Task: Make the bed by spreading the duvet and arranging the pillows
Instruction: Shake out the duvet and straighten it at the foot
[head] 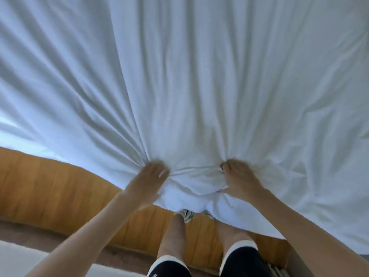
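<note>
Bottom centre of the frame: the person's two bare legs in dark shorts [239, 260] with white hems, standing on floor; striped shoes [186, 214] partly hidden under hanging fabric. Bare forearms run up from the lower left and lower right corners toward the middle. Left hand [148, 179], just left of centre and low in the frame, fingers curled into a bunched fold of the white duvet [189, 76], clamped on it; slightly motion-blurred. Right hand [238, 179], just right of centre at the same height, also gripping a gathered fold of the duvet, fingertips tucked into the cloth. Between the two hands the edge of the duvet sags in a wad, hanging down over the shoes. Left of the hands, a tan padded bed base [50, 182] curves across the lower left, uncovered there; a brownish strip and pale floor sit below it. Beyond the hands the duvet fills the whole upper frame, creases fanning out from both grips toward the top and sides. Pillows not visible.
</note>
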Tool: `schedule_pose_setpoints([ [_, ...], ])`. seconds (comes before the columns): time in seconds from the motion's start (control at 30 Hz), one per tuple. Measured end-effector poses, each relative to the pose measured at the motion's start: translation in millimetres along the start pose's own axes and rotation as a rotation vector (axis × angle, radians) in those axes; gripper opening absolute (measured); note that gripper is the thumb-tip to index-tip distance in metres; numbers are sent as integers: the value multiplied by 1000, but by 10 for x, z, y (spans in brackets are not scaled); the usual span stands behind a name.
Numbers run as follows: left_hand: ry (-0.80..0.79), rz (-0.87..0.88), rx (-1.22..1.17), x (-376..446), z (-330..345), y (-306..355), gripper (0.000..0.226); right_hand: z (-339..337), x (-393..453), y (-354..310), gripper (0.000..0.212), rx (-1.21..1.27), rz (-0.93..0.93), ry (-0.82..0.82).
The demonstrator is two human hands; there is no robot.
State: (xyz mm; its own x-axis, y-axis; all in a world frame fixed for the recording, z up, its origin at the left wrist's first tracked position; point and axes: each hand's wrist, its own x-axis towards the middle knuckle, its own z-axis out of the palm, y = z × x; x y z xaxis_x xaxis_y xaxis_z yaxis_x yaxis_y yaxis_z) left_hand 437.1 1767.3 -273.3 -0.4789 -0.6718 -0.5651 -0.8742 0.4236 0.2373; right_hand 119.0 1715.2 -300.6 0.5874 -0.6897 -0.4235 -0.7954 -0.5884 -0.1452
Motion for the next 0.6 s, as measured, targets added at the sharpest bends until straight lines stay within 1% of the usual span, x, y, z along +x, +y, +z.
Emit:
schedule_pose_setpoints([
  [0.03,-21,-30,-44,-24,8,49,70,-17,47,-13,76,5,3,-34],
  [0.07,-31,-54,-106,-47,-7,98,68,-35,59,-8,76,25,6,-48],
  [0.13,-37,-136,-275,-54,-39,146,58,-47,-4,27,74,109,4,-40],
  [0.17,0,-174,-330,-51,-37,160,55,-60,-52,33,74,158,15,-28],
  [0.27,125,-250,-398,-17,-70,122,47,-101,-115,-52,70,240,80,53],
  [0.37,309,-365,-430,11,-128,-41,43,-182,2,-298,61,346,130,121],
  [0.43,422,-462,-424,-3,-218,-283,43,-247,208,-545,63,380,110,130],
  [0.5,508,-513,-370,-87,-243,-695,45,-347,528,-851,66,386,90,129],
  [0.6,549,-480,-264,-319,-236,-1504,46,-519,1133,-1407,69,387,17,184],
])
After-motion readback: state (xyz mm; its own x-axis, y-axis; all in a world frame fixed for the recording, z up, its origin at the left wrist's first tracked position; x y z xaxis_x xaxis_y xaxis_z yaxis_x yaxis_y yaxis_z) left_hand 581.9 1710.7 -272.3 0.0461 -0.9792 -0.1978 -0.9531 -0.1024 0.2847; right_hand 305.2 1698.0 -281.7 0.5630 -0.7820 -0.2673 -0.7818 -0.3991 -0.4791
